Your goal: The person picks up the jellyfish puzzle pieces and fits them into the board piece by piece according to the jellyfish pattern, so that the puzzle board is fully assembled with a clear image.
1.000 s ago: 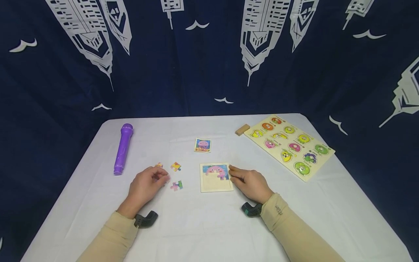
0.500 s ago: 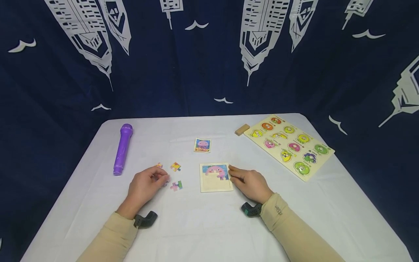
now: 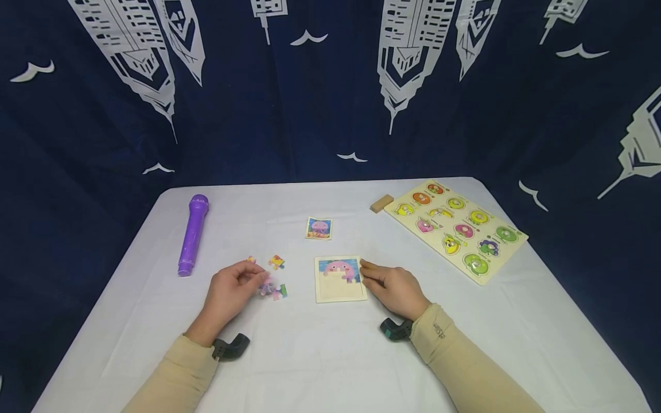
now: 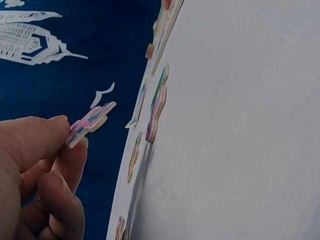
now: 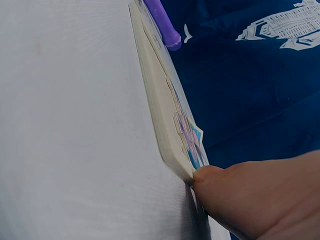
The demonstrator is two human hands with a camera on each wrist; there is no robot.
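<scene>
nearest to me, on both sides, are the tan sleeves (image 3: 172,373) of my arms, lying over a white tablecloth (image 3: 320,355). the cloth has soft, faint creases and covers the whole table. on each wrist i wear a black device (image 3: 230,346).

my left hand (image 3: 227,292) pinches one puzzle piece (image 4: 91,123) between the thumb and the finger, and holds it up from the cloth. just beside it, on the cloth, lie a pink and green piece (image 3: 283,290), a yellow and orange piece (image 3: 276,262), and one small piece (image 3: 251,260) partly hidden by my hand.

my right hand (image 3: 397,292) touches the right edge of the puzzle tray (image 3: 335,296); i cannot tell if the fingers pinch this edge or only rest against it. the tray lies flat between my two hands. its upper part shows a pink animal on blue, and the lower part is bare pale wood.

farther, behind the tray, lies a small picture card (image 3: 319,228) with a pink animal. a purple microphone (image 3: 193,235) lies at the left side of the table. at the right, a fruit board (image 3: 501,261) lies aslant, with a wooden block (image 3: 382,203) near its far left corner.

beyond the far table edge, which has rounded corners, hangs a dark blue curtain (image 3: 294,115). white towers (image 3: 413,69) are printed on it upside down, with small white curved marks (image 3: 353,156) among them.
</scene>
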